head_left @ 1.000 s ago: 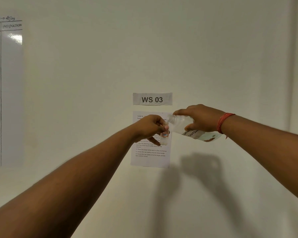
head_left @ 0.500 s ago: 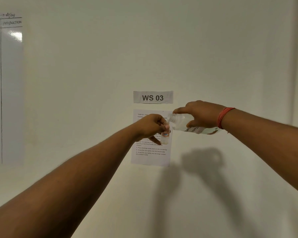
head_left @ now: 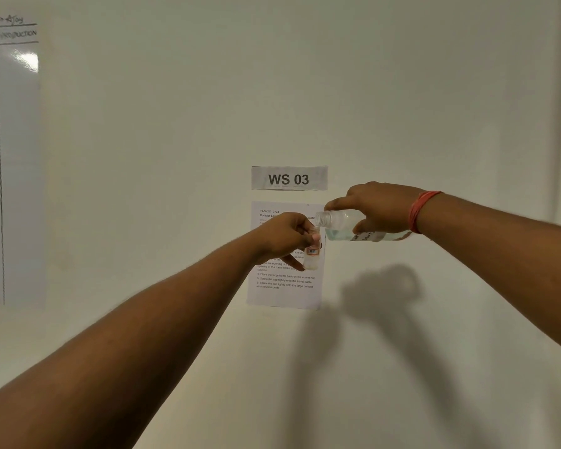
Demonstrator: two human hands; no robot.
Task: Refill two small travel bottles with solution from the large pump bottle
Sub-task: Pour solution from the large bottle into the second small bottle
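My left hand (head_left: 282, 236) grips a small clear travel bottle (head_left: 312, 254) with a red-and-blue label, held upright in front of the wall. My right hand (head_left: 381, 207), with a red thread band at the wrist, grips the large clear bottle (head_left: 344, 226) lying almost level, no pump or cap on it. Its open neck points left and sits just over the small bottle's mouth. Clear liquid lies along the lower side of the large bottle. My fingers hide most of the small bottle's top.
Both bottles are held up in the air before a pale wall. A "WS 03" sign (head_left: 289, 178) and a printed instruction sheet (head_left: 284, 286) hang behind the hands. A whiteboard (head_left: 10, 157) is at the far left. No table or counter is in view.
My right hand has lifted the large bottle's base, so the bottle has gone from tilted base-down to nearly level. My left hand and the small bottle have stayed under its neck.
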